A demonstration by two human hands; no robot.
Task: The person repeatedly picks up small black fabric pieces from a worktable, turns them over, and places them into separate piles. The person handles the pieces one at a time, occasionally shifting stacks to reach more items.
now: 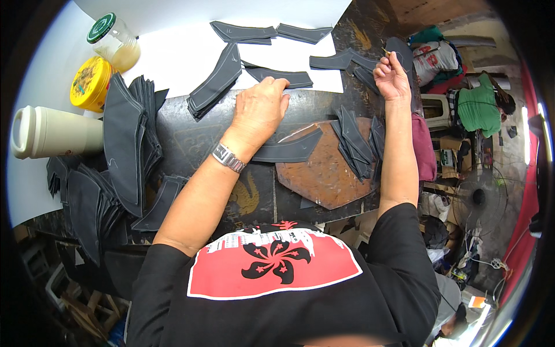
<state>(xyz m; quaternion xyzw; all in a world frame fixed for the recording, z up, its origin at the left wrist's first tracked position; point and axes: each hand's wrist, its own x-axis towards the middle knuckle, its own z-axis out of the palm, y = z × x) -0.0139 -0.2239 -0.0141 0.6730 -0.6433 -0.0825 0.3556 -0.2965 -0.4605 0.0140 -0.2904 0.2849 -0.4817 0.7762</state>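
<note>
My left hand [260, 107], with a metal watch at its wrist, rests with curled fingers on a dark grey cut piece [295, 79] of leather or fabric, edged with pale lines. Its fingertips are partly hidden. Raised at the right, my right hand [394, 81] pinches a small, thin, yellowish-tipped tool [386, 52], too small to name. Beside the left hand lies a stack of curved dark pieces [215, 78]. More pieces [245, 32] lie at the far edge of the white sheet [173, 63]. One curved piece [289, 147] overlaps the brown board [324, 182] below the left hand.
At the left stand a pale tumbler [58, 133], a yellow tub [92, 84], a green-lidded jar [118, 43] and thick piles of dark pieces [124, 144]. Another bundle [352, 141] lies on the board. Beyond the table at the right are a fan [478, 196] and another person in green [480, 110].
</note>
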